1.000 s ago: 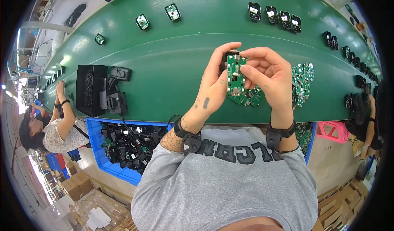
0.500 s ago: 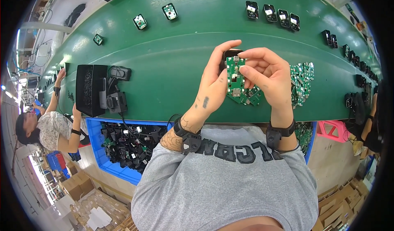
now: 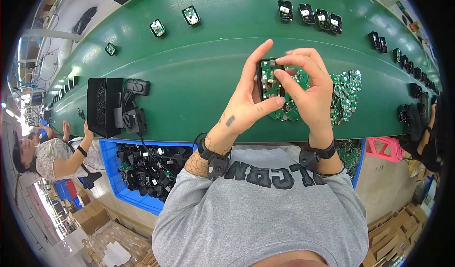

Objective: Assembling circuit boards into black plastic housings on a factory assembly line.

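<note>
Left hand (image 3: pixel 244 105) grips case (image 3: pixel 259 76), thumb on lower end of board (image 3: pixel 270 84) inside. Right hand (image 3: pixel 311 89): fingertips at upper end; cannot tell whether gripping. Pile (image 3: pixel 347 94) beside.

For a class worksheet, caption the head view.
Left hand and right hand hold a green circuit board and black casing over a green table, near piled boards.

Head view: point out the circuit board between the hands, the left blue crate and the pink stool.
Circuit board (image 3: pixel 269 83): head view, middle of its green face.
Blue crate (image 3: pixel 135 202): head view, its lower wall.
Pink stool (image 3: pixel 391 148): head view, its right part.
</note>
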Available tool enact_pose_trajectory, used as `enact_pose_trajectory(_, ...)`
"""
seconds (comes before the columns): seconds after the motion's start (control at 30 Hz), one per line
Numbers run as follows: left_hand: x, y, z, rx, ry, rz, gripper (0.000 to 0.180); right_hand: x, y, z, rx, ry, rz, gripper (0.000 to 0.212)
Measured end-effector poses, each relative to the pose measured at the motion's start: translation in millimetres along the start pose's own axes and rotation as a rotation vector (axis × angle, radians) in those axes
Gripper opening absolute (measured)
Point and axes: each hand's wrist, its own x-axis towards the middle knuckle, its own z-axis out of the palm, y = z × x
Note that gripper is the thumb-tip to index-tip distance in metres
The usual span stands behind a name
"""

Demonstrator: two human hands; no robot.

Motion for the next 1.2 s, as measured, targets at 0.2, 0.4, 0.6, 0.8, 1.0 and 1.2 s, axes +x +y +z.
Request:
enact_pose_trajectory(0.2, -4, 1, -1, -0.099, -0.013, -0.085, 0.093, -2, -4, 7, 0.409, -0.047, 0.234, 0.033)
enact_pose_trajectory(0.4, -7, 4, 2, -0.068, -0.035, -0.113, 0.091, -2, 1, 0, 0.630, -0.207, 0.408, 0.036)
enact_pose_trajectory(0.6, 1, 1, 2, -0.016, -0.051, -0.086, 0.085, 6, 5, -6, 0.591, -0.277, 0.534, 0.038)
enact_pose_trajectory(0.8, 13, -1, -8, 0.112, -0.030, -0.197, 0.071, 7, 24, 2, 0.674, -0.086, 0.414, 0.041)
enact_pose_trajectory(1.0, 27, -12, -13, 0.179, 0.011, -0.290, 0.053, 16, 34, 1, 0.697, -0.118, 0.465, 0.042)
enact_pose_trajectory(1.2, 43, -28, -26, 0.163, -0.039, -0.066, 0.055, 35, 29, -1, 0.720, -0.129, 0.461, 0.034)
